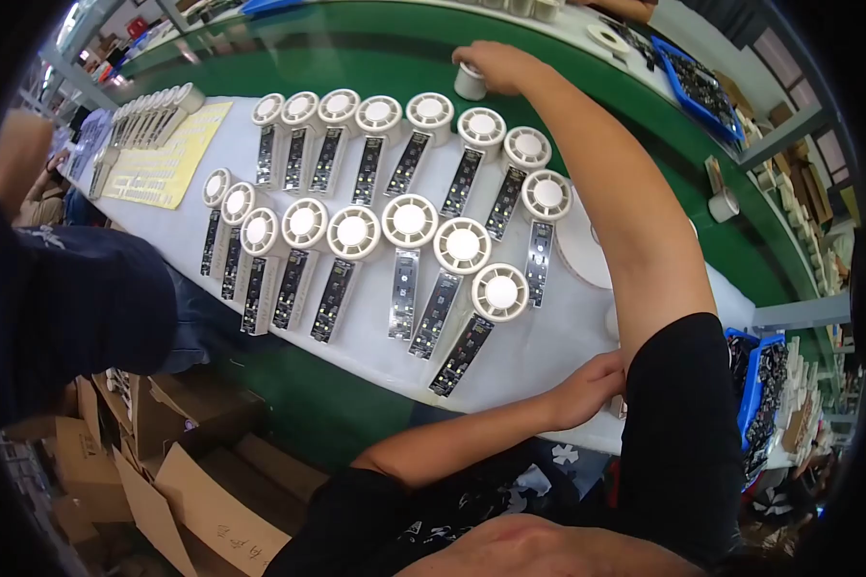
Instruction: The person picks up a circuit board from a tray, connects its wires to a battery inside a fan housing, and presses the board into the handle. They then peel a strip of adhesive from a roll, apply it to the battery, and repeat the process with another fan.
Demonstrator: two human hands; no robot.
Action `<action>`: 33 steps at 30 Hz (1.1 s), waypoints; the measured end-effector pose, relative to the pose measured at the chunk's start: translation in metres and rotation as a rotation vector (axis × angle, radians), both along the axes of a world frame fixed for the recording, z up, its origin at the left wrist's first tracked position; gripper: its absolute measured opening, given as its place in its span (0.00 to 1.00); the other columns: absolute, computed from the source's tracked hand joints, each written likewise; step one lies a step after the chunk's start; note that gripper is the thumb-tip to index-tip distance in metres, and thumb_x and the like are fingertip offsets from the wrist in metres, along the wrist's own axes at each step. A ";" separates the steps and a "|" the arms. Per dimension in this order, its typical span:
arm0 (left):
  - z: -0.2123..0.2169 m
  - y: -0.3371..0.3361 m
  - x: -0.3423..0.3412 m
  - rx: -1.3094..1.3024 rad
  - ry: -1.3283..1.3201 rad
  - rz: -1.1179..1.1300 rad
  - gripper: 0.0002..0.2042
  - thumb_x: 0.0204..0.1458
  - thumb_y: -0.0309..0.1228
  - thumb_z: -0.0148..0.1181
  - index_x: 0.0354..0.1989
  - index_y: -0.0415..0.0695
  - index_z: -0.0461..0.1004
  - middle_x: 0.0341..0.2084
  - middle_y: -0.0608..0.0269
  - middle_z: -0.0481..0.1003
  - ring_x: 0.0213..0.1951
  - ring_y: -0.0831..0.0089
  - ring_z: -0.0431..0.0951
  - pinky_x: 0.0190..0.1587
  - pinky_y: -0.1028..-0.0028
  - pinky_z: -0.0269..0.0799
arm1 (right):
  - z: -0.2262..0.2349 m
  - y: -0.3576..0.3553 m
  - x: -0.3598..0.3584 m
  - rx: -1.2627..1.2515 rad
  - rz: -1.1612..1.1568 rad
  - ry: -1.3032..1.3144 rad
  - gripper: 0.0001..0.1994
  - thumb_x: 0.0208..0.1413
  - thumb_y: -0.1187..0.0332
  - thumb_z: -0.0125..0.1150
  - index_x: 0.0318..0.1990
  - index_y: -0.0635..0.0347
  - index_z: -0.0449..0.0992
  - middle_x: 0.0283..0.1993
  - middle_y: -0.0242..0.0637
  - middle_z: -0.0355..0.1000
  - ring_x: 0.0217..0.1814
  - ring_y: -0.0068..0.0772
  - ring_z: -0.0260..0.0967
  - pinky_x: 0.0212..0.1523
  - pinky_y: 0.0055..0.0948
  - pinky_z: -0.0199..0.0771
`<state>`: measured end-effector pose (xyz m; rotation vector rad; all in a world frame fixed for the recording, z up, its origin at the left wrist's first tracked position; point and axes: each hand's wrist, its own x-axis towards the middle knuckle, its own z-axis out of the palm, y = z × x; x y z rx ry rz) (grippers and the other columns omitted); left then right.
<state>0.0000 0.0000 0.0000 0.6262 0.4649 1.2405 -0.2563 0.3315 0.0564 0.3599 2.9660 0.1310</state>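
My right hand [500,67] reaches across the table to the green surface at the far side. Its fingers are closed on a white cylindrical part [470,87]. Close to my body, my left hand [585,392] is bent closed beside my right sleeve. What it grips is hidden; only a small pale edge shows below the fingers. Between the arms and the left side, white devices with round, vented heads [409,221] lie in two uneven rows. Each has a handle with a dark strip of circuit board [462,356] facing up.
More devices [164,106] stand beside a yellow sheet [188,154] at the far left of the white table [375,365]. Blue trays of dark parts [693,87] are at the right. Another person's dark sleeve [87,298] is at left, above open cardboard boxes [212,500].
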 end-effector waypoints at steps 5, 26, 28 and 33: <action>-0.005 0.007 -0.010 0.090 -0.064 0.168 0.13 0.61 0.19 0.47 0.52 0.39 0.72 0.43 0.64 0.77 0.45 0.77 0.75 0.51 0.73 0.71 | 0.045 -0.003 0.048 -0.083 -0.065 0.357 0.29 0.49 0.53 0.71 0.55 0.60 0.74 0.53 0.53 0.76 0.57 0.49 0.75 0.56 0.41 0.75; 0.021 0.078 -0.033 0.209 1.643 0.500 0.27 0.68 0.50 0.39 0.61 0.41 0.72 0.62 0.43 0.70 0.56 0.45 0.75 0.61 0.56 0.69 | 0.129 -0.062 0.318 0.167 -0.499 0.441 0.29 0.48 0.46 0.68 0.47 0.65 0.78 0.41 0.51 0.81 0.44 0.49 0.80 0.46 0.44 0.81; 0.031 0.085 -0.034 0.209 1.642 0.506 0.28 0.68 0.51 0.38 0.61 0.41 0.73 0.62 0.42 0.70 0.58 0.45 0.74 0.63 0.57 0.66 | 0.135 -0.069 0.329 0.165 -0.525 0.450 0.29 0.49 0.45 0.67 0.47 0.64 0.78 0.41 0.51 0.81 0.43 0.49 0.80 0.45 0.44 0.81; 0.049 0.098 -0.036 0.033 1.766 0.282 0.29 0.68 0.53 0.37 0.60 0.43 0.74 0.59 0.44 0.73 0.58 0.46 0.75 0.62 0.58 0.68 | 0.141 -0.086 0.343 0.122 -0.499 0.499 0.30 0.49 0.47 0.69 0.49 0.66 0.76 0.42 0.53 0.80 0.44 0.52 0.79 0.48 0.43 0.79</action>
